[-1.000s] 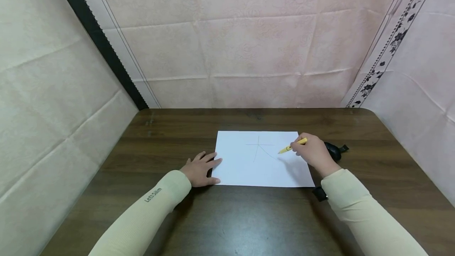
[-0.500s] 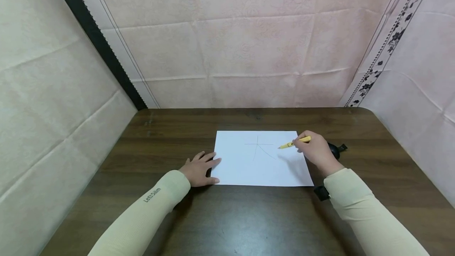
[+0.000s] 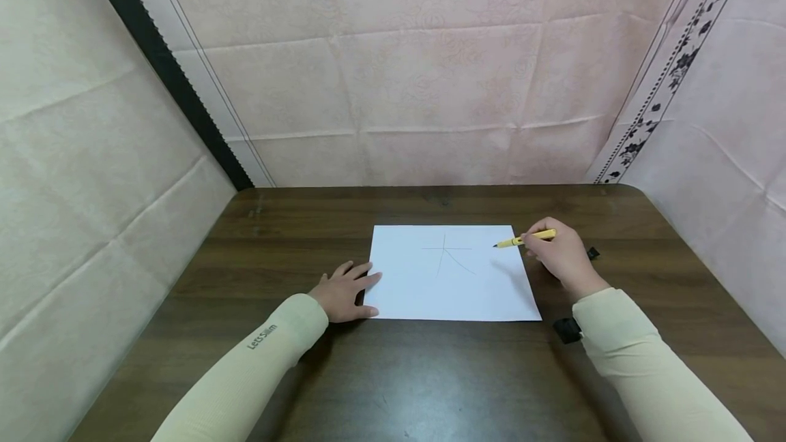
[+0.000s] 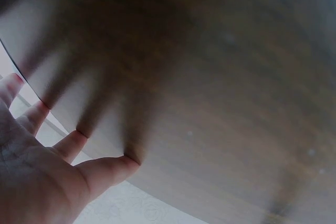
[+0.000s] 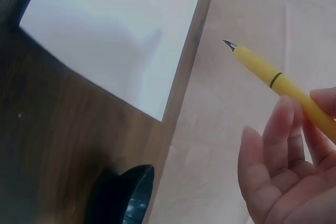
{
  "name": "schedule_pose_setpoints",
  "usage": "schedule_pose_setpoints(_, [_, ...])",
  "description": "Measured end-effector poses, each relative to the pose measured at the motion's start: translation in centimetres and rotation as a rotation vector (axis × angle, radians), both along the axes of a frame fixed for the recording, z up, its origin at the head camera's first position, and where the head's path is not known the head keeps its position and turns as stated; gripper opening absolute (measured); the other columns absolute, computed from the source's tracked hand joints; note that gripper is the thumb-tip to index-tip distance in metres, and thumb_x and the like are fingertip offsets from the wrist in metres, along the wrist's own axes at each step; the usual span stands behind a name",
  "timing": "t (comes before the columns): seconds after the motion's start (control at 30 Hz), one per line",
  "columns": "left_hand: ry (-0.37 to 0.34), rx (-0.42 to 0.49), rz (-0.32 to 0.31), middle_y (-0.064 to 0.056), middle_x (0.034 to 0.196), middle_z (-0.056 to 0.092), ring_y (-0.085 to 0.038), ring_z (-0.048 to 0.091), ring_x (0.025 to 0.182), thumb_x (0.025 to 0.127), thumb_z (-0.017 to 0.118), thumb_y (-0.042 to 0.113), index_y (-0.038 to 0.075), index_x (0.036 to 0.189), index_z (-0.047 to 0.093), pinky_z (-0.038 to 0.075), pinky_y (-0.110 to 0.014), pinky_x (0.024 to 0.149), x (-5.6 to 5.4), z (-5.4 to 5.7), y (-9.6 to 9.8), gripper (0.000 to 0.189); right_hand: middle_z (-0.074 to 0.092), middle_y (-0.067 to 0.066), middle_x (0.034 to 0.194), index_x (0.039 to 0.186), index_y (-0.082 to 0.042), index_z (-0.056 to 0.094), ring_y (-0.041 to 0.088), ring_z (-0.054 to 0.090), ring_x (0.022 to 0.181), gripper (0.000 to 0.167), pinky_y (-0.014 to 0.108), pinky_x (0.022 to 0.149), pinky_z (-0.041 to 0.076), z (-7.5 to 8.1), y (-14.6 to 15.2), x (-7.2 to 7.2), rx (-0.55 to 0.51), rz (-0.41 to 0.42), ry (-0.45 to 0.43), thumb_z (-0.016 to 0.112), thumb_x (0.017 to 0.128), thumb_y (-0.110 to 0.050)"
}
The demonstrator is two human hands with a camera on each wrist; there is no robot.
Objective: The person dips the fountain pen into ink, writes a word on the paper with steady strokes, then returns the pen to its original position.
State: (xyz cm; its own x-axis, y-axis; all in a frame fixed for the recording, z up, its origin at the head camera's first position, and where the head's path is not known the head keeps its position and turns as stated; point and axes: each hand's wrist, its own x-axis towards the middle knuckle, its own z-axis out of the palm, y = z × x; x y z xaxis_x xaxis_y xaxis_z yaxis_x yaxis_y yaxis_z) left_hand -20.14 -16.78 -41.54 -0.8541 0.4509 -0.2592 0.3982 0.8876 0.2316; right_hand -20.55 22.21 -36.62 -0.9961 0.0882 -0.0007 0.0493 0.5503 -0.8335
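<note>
A white sheet of paper (image 3: 405,292) lies on the brown wooden table, bearing thin lines: an upright stroke crossed by a level one, and two slanting strokes below. My left hand (image 3: 346,294) rests flat with spread fingers on the sheet's left edge. In the left wrist view the left hand's (image 4: 47,177) fingertips touch the tabletop side. My right hand (image 3: 563,254) pinches a yellow fountain pen (image 3: 514,242), raised over the sheet's right edge. Its metal nib points left and shows clear of the paper in the right wrist view, where the pen (image 5: 262,69) is uncapped.
A glossy black rounded object (image 5: 128,198) stands on the table beside the sheet's right side. In the head view only its small tab (image 3: 592,253) shows behind the right hand. Pale cloth walls (image 3: 430,87) enclose the table (image 3: 417,387) at the back and sides.
My right hand has lifted and moved right with the fountain pen, away from the drawn strokes, and now covers most of the black object. The left hand stays in place.
</note>
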Motion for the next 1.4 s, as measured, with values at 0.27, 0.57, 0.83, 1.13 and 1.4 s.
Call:
schedule_pose_setpoints(0.27, [0.008, -0.007, 0.000, -0.002, 0.159, 0.024, -0.038, 0.017, 0.145, 0.091, 0.062, 0.050, 0.026, 0.151, 0.035, 0.022, -0.071, 0.104, 0.0, 0.0, 0.0, 0.071, 0.067, 0.017, 0.097, 0.104, -0.001, 0.060, 0.018, 0.060, 0.078, 0.024, 0.030, 0.068, 0.048, 0.2, 1.1, -0.3, 0.005, -0.024, 0.000, 0.061, 0.092, -0.022])
schedule_pose_setpoints(0.57, [0.008, -0.017, 0.006, -0.002, 0.159, 0.024, -0.038, 0.018, 0.145, 0.090, 0.062, 0.050, 0.026, 0.151, 0.035, 0.023, -0.071, 0.103, 0.0, 0.3, 0.0, 0.070, 0.065, 0.015, 0.099, 0.107, 0.002, 0.059, 0.010, 0.064, 0.077, 0.032, 0.023, 0.067, 0.051, 0.4, 2.7, -0.4, -0.030, -0.060, 0.008, 0.063, 0.094, -0.026])
schedule_pose_setpoints(0.83, [0.014, -0.023, 0.005, 0.000, 0.160, 0.022, -0.037, 0.017, 0.145, 0.090, 0.061, 0.052, 0.028, 0.152, 0.033, 0.022, -0.071, 0.104, -0.2, -0.3, -0.1, 0.072, 0.063, 0.011, 0.099, 0.111, 0.003, 0.058, 0.009, 0.064, 0.078, 0.036, 0.020, 0.066, 0.052, 0.1, 4.0, -0.4, -0.064, -0.106, 0.001, 0.062, 0.094, -0.029])
schedule_pose_setpoints(1.13, [0.012, -0.009, -0.001, -0.001, 0.160, 0.022, -0.038, 0.016, 0.145, 0.090, 0.061, 0.050, 0.027, 0.152, 0.034, 0.022, -0.072, 0.103, -0.3, -0.4, -0.2, 0.071, 0.066, -0.008, 0.077, 0.112, 0.005, 0.057, 0.004, 0.064, 0.069, 0.036, 0.020, 0.063, 0.053, -0.1, 5.2, -0.2, -0.121, -0.137, 0.025, 0.063, 0.093, -0.025])
schedule_pose_setpoints(1.4, [0.016, -0.010, 0.001, -0.001, 0.159, 0.023, -0.038, 0.017, 0.145, 0.090, 0.062, 0.050, 0.027, 0.151, 0.034, 0.022, -0.072, 0.103, -0.2, -0.4, 0.0, 0.071, 0.066, -0.006, 0.079, 0.111, 0.004, 0.058, -0.001, 0.061, 0.069, 0.035, 0.020, 0.065, 0.054, -0.2, 5.9, 0.0, -0.105, -0.168, 0.027, 0.062, 0.093, -0.026])
